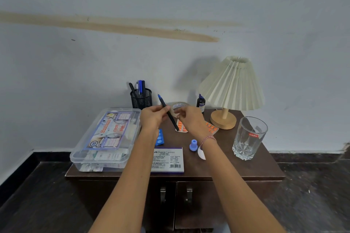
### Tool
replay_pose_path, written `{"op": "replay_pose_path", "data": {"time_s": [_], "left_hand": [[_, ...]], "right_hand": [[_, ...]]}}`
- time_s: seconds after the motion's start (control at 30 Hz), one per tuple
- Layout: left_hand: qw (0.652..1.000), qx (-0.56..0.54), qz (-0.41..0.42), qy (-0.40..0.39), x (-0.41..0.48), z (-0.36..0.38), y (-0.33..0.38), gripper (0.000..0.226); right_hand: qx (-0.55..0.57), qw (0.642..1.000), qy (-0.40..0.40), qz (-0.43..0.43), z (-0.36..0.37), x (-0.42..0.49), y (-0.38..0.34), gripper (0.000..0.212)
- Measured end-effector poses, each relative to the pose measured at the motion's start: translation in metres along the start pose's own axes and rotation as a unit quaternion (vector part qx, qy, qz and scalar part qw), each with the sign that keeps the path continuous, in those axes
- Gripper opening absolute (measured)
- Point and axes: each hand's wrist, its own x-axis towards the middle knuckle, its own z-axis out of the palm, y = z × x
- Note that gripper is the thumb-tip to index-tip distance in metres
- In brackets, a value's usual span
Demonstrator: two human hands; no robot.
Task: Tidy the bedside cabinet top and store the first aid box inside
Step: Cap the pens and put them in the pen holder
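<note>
The clear plastic first aid box (106, 138) lies closed on the left of the dark wooden bedside cabinet top (223, 166). My left hand (153, 117) grips a black pen with a blue end (167, 112), held slanted above the middle of the top. My right hand (191, 119) hovers just right of the pen with loosely curled fingers and nothing plainly in it. Orange pill strips (181, 126) lie under my right hand, and a blue pill strip (160, 138) shows beside my left wrist.
A black mesh pen holder (141, 98) with several pens stands at the back. A tape roll (178, 105), a dark bottle (200, 102), a pleated lamp (232, 89), a drinking glass (249, 138), a blue cap (193, 144) and a stamp pad box (167, 160) share the top. Two cabinet doors (198, 202) are closed.
</note>
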Motion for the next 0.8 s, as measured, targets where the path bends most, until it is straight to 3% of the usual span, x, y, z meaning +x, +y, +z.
{"op": "replay_pose_path", "data": {"time_s": [0.2,0.43,0.8], "left_hand": [[0.996,0.072,0.051,-0.003,-0.014,-0.008,-0.001,0.025],[0.966,0.233,0.112,0.023,-0.021,-0.016,-0.013,0.025],[0.941,0.309,0.135,-0.021,-0.012,-0.001,-0.020,0.029]], "right_hand": [[-0.156,0.985,-0.020,0.074,-0.022,-0.002,0.037,0.037],[-0.176,0.978,-0.044,0.100,-0.016,-0.009,0.065,0.035],[-0.212,0.971,-0.061,0.093,0.002,0.008,0.069,0.026]]}}
